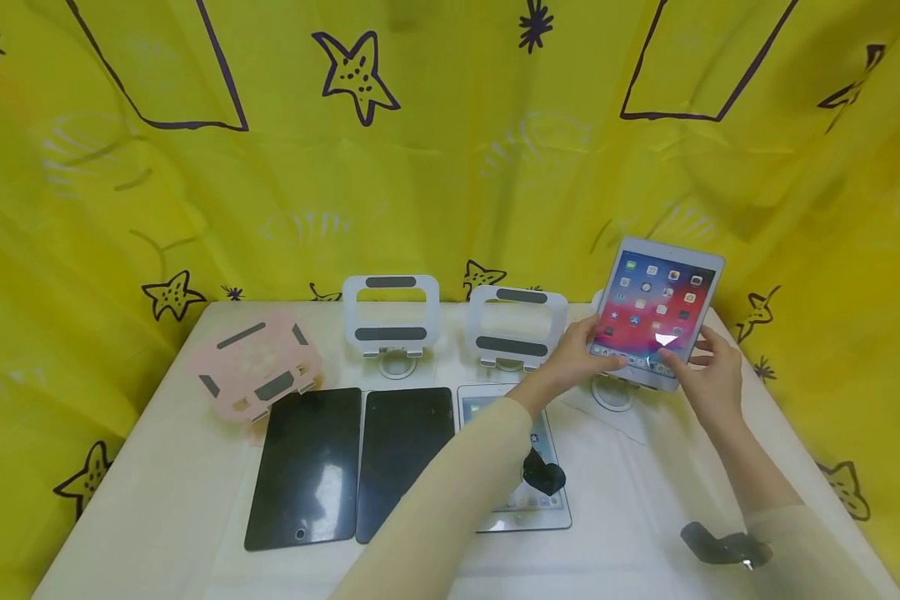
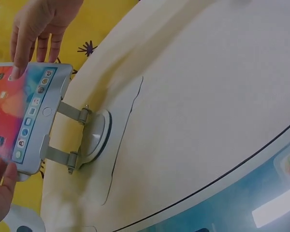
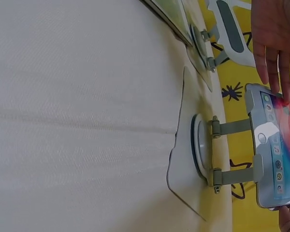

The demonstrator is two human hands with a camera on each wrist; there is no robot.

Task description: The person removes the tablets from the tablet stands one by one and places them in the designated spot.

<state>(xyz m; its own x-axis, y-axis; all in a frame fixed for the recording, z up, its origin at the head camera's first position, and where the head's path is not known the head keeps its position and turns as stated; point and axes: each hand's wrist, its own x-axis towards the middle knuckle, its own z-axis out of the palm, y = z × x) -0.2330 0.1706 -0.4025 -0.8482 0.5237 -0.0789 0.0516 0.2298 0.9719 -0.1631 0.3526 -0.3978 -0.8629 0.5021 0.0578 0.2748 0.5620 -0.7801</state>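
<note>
A white-framed tablet [image 1: 654, 304] with its screen lit leans on a light-coloured stand [image 1: 612, 395] at the table's right end. In the left wrist view two hooks of the stand [image 2: 73, 155] hold its lower edge. My left hand [image 1: 574, 353] holds the tablet's left side, thumb over the lower front. On the opposite side my right hand [image 1: 711, 375] grips the edge with its thumb on the screen. Most of the stand's back plate is hidden behind the tablet.
Two white stands [image 1: 392, 333] [image 1: 516, 343] and a pink stand [image 1: 258, 362] line the table's back. Before them lie two black tablets [image 1: 303, 467] [image 1: 408, 450] and a white tablet [image 1: 528, 525], partly under my left forearm. A yellow curtain [image 1: 450, 183] hangs behind.
</note>
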